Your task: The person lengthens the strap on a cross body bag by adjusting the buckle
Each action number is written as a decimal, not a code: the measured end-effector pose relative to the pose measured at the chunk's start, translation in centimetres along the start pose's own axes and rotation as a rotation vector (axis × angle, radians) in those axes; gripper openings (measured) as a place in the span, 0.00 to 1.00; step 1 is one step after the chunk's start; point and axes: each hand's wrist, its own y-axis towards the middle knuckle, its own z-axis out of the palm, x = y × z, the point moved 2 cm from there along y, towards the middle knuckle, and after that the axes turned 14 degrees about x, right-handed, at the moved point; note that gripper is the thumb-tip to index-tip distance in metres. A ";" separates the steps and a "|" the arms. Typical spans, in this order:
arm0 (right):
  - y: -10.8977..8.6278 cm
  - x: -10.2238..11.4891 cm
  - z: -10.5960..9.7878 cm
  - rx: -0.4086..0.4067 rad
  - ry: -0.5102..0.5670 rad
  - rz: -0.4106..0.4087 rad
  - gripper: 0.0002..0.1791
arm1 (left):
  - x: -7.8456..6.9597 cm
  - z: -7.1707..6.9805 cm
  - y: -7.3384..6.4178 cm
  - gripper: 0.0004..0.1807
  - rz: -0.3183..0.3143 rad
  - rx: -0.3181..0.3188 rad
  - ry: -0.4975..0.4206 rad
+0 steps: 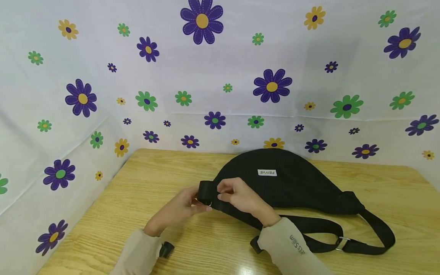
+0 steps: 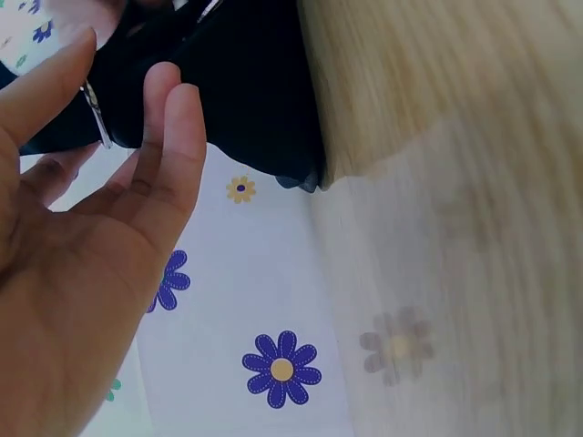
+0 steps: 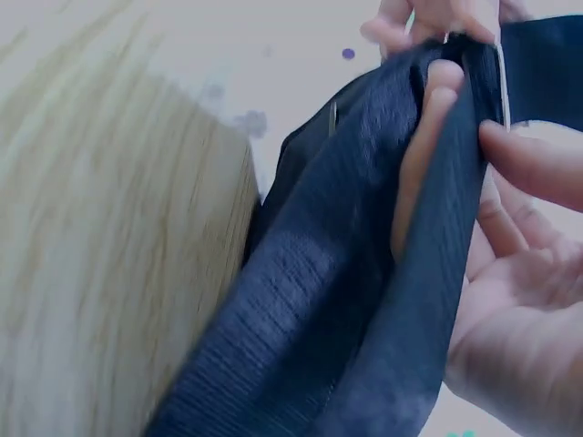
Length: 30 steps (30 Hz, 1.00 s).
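A black sling bag (image 1: 275, 187) lies on the table with its white label upside down. At its left end a black strap (image 1: 206, 191) stands up in a loop, threaded through a thin metal buckle (image 2: 97, 116). My left hand (image 1: 178, 210) holds the buckle from the left, thumb below. From the other side my right hand (image 1: 242, 196) pinches the strap (image 3: 428, 246) close to the buckle, its thumb in front and a finger behind the webbing. In the left wrist view the bag hides part of the right hand.
On the wooden table (image 1: 148, 179), a black strap end (image 1: 167, 249) lies by my left sleeve. Another black end (image 1: 255, 244) shows beside my right sleeve. The long strap with its metal slider (image 1: 342, 243) curves at right. A flowered cloth (image 1: 237, 61) hangs behind.
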 end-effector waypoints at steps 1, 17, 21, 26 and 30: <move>0.1 0.1 0.1 -0.012 -0.008 -0.002 0.07 | 0.0 0.1 0.0 0.17 -0.002 0.002 -0.002; -1.6 -0.9 -2.8 0.242 0.002 0.037 0.13 | -0.2 -0.5 -0.5 0.17 -0.031 -0.041 0.009; -1.9 -1.3 -3.3 0.276 0.018 0.012 0.10 | -0.2 -0.7 -0.6 0.17 -0.036 -0.044 0.001; -1.7 -1.3 -3.4 0.258 -0.003 -0.043 0.07 | -0.2 -0.7 -0.5 0.16 -0.035 -0.043 -0.012; -1.4 -1.0 -2.9 0.203 -0.015 -0.024 0.07 | -0.2 -0.5 -0.4 0.16 -0.029 -0.040 -0.015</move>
